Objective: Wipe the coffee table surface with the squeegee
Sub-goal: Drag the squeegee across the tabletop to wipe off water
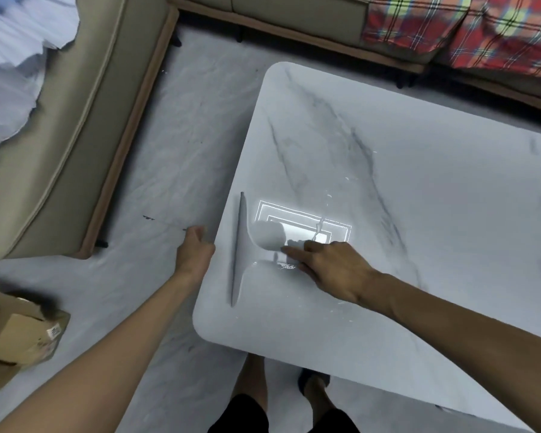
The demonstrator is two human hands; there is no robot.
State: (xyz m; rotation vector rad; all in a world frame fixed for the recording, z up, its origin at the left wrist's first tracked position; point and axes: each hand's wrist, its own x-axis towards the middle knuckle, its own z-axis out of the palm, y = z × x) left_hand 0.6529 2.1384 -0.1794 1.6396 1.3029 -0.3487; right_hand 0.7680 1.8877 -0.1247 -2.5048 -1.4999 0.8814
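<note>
Head view: my right hand (331,270) grips the squeegee (247,254) to push water; left hand (194,251) hangs loosely curled, empty, beside the surface (419,214).

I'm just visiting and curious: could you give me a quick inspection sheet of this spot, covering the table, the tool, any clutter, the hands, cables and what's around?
Surface: white marble-look coffee table, glossy, a ceiling light reflected in it, a few small pale specks.
Job's things: white squeegee with a long grey blade, lying near the table's left edge.
Clutter: nothing seen on the table.
Hands: right hand on the squeegee's handle; left hand loosely curled, beside the table edge, holding nothing.
Cables: nothing seen.
Surroundings: beige sofa, red plaid blanket, brown cardboard box on the pale floor.
</note>
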